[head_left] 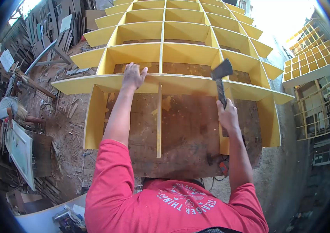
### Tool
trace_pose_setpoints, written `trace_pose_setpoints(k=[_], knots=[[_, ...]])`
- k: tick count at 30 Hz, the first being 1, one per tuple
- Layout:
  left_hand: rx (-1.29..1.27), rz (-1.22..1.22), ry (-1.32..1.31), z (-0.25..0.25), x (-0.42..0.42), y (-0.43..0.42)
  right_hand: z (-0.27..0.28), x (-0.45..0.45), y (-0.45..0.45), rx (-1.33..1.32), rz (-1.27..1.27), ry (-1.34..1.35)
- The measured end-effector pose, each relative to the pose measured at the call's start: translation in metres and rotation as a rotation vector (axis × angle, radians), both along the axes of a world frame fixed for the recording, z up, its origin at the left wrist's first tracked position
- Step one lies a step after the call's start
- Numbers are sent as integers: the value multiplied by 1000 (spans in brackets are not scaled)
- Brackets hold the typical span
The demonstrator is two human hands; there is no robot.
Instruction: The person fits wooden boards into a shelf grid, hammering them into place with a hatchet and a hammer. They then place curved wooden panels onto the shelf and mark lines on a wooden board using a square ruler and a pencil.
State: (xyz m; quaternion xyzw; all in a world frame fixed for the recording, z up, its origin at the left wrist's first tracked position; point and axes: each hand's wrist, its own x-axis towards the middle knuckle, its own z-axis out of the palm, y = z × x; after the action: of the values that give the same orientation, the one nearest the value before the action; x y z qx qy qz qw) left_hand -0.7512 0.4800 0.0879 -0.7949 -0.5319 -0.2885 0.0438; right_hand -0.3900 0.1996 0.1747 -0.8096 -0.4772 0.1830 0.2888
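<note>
A large yellow lattice of interlocking boards lies on a brown wooden work surface. My left hand rests on the top edge of the nearest cross board, fingers spread, holding nothing. My right hand is wrapped round the handle of a hatchet-like hammer, its dark head raised near that same board, right of the middle. Several yellow boards, among them a thin middle one, extend from the cross board toward me. A red and black tool lies at the near right edge.
A person bends over a pale framed panel at the left. Wood scraps litter the floor there, with boards leaning behind. Another yellow lattice stands at the right, above a framed grid.
</note>
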Motion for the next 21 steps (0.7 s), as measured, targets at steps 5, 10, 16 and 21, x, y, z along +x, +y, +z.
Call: trace_pose_setpoints(k=[5,10,16,21], knots=[[-149,57,89,8,-14,-7,29,-134,39,273,93,7],[26,36,29,0,-18,-10,-33,-182,76,-10,181,-177],[-205,34,123,15,-21,-7,13,-195,74,-84,170,-173],[-236,28,113,9,-25,-13,-6,-215,71,177,122,-88]])
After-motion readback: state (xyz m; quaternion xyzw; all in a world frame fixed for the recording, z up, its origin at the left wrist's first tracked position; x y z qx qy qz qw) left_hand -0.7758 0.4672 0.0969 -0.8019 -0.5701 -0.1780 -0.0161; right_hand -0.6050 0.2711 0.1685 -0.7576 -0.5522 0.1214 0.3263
